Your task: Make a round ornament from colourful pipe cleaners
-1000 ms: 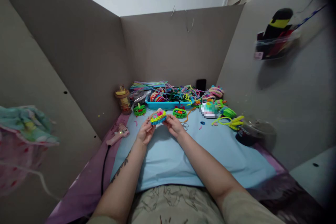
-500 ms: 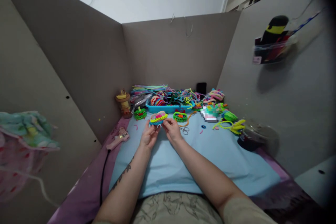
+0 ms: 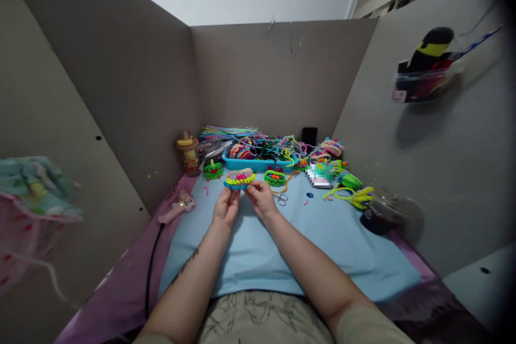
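Note:
My left hand (image 3: 226, 207) and my right hand (image 3: 261, 199) together pinch a small oval pipe-cleaner craft (image 3: 239, 178) with yellow, blue, pink and orange bands, held up above the light blue mat (image 3: 282, 242). Both hands' fingers are closed on its lower edge. Two green pipe-cleaner figures, the left green figure (image 3: 213, 170) and the right green figure (image 3: 274, 177), lie on the mat just beyond the hands. Small scissors (image 3: 281, 199) lie right of my right hand.
A blue tray (image 3: 258, 161) heaped with coloured pipe cleaners stands at the back. A pink glue gun (image 3: 176, 207) with a black cord lies at the left. A wooden spool holder (image 3: 188, 152), more crafts (image 3: 350, 185) and a dark round container (image 3: 382, 215) sit around. Cardboard walls enclose the desk.
The craft has been turned in my fingers and shifted slightly left; both hands keep hold of it. The view has shifted a little.

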The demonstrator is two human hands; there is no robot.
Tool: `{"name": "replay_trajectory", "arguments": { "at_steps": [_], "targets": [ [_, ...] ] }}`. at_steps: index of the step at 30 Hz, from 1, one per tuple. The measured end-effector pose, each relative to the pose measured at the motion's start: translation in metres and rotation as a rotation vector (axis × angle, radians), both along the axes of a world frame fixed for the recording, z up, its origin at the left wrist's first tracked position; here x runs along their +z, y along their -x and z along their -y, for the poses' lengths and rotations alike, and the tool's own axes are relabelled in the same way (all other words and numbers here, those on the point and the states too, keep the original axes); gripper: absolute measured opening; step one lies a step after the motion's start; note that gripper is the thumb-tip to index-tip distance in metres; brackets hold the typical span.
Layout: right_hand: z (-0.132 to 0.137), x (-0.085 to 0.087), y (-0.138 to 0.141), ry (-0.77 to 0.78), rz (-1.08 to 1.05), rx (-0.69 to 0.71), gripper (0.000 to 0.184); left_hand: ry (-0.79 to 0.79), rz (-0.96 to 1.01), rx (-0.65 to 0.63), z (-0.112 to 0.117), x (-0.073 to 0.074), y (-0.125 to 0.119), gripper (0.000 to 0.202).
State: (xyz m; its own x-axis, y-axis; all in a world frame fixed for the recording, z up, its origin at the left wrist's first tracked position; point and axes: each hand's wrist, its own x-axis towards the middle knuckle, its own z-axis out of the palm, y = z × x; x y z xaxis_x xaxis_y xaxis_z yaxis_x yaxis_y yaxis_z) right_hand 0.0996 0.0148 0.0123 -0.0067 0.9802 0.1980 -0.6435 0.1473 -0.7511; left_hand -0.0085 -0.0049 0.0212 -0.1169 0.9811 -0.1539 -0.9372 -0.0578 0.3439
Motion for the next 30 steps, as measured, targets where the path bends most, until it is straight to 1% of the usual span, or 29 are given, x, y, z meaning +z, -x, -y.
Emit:
{"name": "replay_trajectory", "arguments": {
  "at_steps": [3,6,9,12,14,17,20,22,26,30],
  "targets": [
    [0.003,0.002,-0.001,0.021,-0.006,0.064,0.028,0.043,0.038,0.018,0.001,0.000,0.002,0.029],
    [0.004,0.000,-0.003,-0.016,0.055,0.074,0.027,0.041,0.049,0.002,0.002,0.000,0.003,0.025],
    [0.002,-0.003,-0.004,-0.085,0.163,0.000,0.023,-0.046,0.007,-0.088,0.004,-0.002,0.003,0.024],
    [0.000,-0.006,-0.006,-0.133,0.262,-0.077,0.019,-0.170,-0.089,-0.172,0.006,-0.005,0.000,0.021],
    [0.000,-0.006,-0.007,-0.149,0.303,-0.100,0.018,-0.256,-0.179,-0.189,0.007,-0.007,-0.003,0.032],
    [0.001,-0.004,-0.007,-0.168,0.351,-0.086,0.016,-0.296,-0.279,-0.149,0.008,-0.007,-0.006,0.043],
    [0.002,-0.004,-0.008,-0.174,0.385,-0.063,0.016,-0.288,-0.298,-0.109,0.009,-0.005,-0.007,0.045],
    [0.001,-0.006,-0.008,-0.170,0.382,-0.068,0.017,-0.304,-0.290,-0.119,0.011,-0.003,-0.006,0.045],
    [-0.002,-0.008,-0.011,-0.199,0.407,-0.062,0.015,-0.301,-0.273,-0.146,0.012,-0.003,-0.004,0.038],
    [-0.001,-0.007,-0.012,-0.207,0.443,-0.079,0.015,-0.224,-0.235,-0.079,0.009,-0.005,-0.002,0.022]
  ]
}}
